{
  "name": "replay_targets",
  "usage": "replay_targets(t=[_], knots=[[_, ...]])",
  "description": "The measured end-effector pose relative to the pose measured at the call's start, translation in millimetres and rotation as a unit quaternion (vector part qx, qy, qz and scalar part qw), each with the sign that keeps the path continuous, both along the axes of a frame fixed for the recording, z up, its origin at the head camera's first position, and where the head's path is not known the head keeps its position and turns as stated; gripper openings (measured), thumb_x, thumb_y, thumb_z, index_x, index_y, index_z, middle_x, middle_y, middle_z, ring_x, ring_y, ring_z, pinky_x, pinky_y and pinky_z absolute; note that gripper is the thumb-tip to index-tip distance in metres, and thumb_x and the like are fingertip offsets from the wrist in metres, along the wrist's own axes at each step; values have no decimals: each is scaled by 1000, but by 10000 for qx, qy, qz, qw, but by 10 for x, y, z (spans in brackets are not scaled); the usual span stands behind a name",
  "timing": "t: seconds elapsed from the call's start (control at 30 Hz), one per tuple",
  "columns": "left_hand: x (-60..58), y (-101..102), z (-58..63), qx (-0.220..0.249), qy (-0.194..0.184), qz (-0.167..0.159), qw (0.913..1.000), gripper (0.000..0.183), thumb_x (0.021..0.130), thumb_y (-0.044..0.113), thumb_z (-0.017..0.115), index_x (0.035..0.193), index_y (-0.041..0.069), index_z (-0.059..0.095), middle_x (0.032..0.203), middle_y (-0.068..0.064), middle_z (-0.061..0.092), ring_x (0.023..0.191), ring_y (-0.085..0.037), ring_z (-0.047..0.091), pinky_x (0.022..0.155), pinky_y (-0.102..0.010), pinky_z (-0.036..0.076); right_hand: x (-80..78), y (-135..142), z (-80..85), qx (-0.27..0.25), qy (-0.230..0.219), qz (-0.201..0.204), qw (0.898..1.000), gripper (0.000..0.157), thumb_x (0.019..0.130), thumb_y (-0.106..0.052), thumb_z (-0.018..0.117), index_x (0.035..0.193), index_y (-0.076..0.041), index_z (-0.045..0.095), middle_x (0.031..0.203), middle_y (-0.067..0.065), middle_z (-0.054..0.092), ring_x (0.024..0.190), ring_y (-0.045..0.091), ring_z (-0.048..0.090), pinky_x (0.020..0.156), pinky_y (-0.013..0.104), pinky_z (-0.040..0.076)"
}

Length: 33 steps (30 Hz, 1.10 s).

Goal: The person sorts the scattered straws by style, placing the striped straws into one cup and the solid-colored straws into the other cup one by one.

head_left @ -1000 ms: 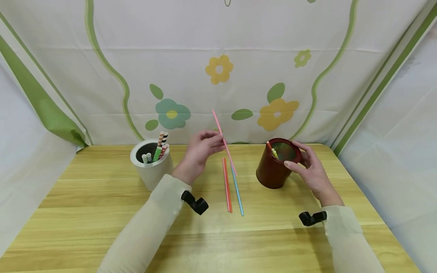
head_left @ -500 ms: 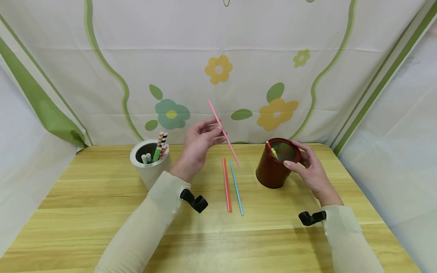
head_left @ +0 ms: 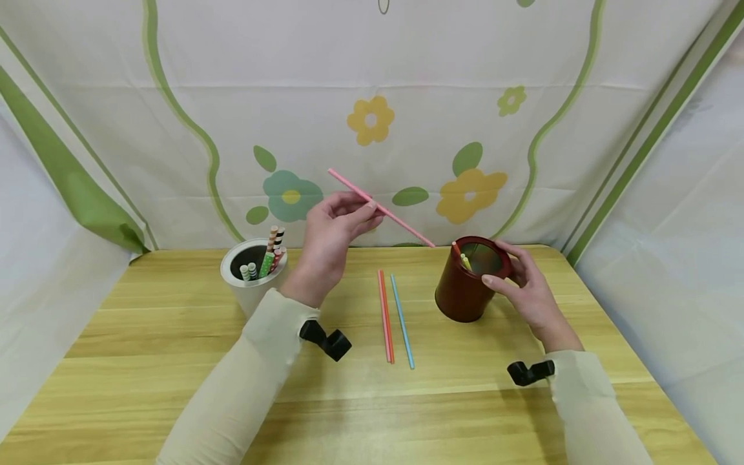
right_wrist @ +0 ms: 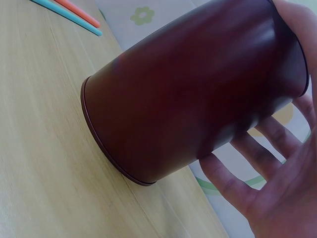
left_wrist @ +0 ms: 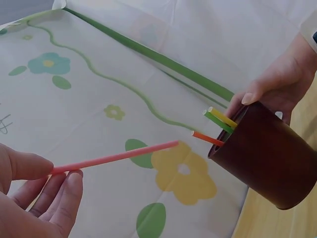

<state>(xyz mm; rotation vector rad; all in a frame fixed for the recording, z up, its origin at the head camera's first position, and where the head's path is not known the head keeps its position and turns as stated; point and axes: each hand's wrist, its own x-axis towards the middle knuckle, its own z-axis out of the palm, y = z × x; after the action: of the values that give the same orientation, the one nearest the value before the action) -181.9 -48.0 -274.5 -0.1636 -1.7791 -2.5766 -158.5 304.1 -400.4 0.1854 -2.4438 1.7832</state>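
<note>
Between thumb and fingers, my left hand (head_left: 328, 245) pinches a pink straw (head_left: 401, 223) above the table. It slants down to the right, its lower end just left of the dark red cup (head_left: 463, 290). My right hand (head_left: 535, 300) grips that cup from the right, thumb at the rim and fingers round the far side. An orange straw (left_wrist: 205, 138), a green straw (left_wrist: 214, 119) and a yellow straw (left_wrist: 221, 117) lean inside the cup, as the left wrist view shows. In the right wrist view the cup's side (right_wrist: 193, 84) fills the middle, with fingers (right_wrist: 225, 181) against it.
Between the hands, a pink straw (head_left: 383, 316), an orange straw (head_left: 388, 323) and a blue straw (head_left: 403, 323) lie on the wooden table (head_left: 372, 413). At the left, a white cup (head_left: 247, 294) holds several patterned straws (head_left: 267, 261). A flowered curtain (head_left: 372, 51) hangs behind.
My left hand has risen and drawn slightly left. The pink straw has turned from steep to a flatter slant, its lower end swinging up and right towards the dark red cup. The right hand stays put.
</note>
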Motion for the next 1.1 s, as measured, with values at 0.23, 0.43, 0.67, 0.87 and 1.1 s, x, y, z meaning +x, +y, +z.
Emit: replay_targets(t=[0.23,0.43,0.67,0.87,1.1], knots=[[12,36,-8,56,104,-22,9999,18,101,-3,71,118,-5,67,100,-7,75,93,-15,80,97,-34,63,-4,-3,-2,33,15,-15,10000,70,104,-17,73,166,-29,40,137,-20,60,120,5,59,90,14,52],[16,139,-35,-181,200,-56,9996,19,100,-2,73,118,-7,68,99,-8,75,92,-16,80,95,-34,64,-7,-6,-5,70,41,-32,10000,70,104,-17,73,166,-29,41,136,-20,60,120,5,59,90,14,53],[32,294,-52,-464,175,-132,9987,22,99,1,75,119,-7,69,102,-10,76,93,-16,79,98,-38,63,-11,-8,-9,25,47,-27,10000,70,104,-16,73,165,-29,41,136,-19,61,120,5,59,90,14,53],[33,391,-45,-584,274,-167,9978,21,99,1,75,117,-6,70,102,-9,75,95,-20,79,98,-39,64,1,-12,-5,38,-14,-69,10000,71,104,-18,73,165,-30,41,136,-21,59,121,4,58,90,13,52],[13,462,-89,-936,181,-234,9952,14,100,3,75,113,0,73,105,-13,76,104,-30,79,98,-39,63,4,-12,-8,1,20,-61,10000,71,104,-17,74,165,-29,41,137,-20,60,122,6,59,91,13,52]])
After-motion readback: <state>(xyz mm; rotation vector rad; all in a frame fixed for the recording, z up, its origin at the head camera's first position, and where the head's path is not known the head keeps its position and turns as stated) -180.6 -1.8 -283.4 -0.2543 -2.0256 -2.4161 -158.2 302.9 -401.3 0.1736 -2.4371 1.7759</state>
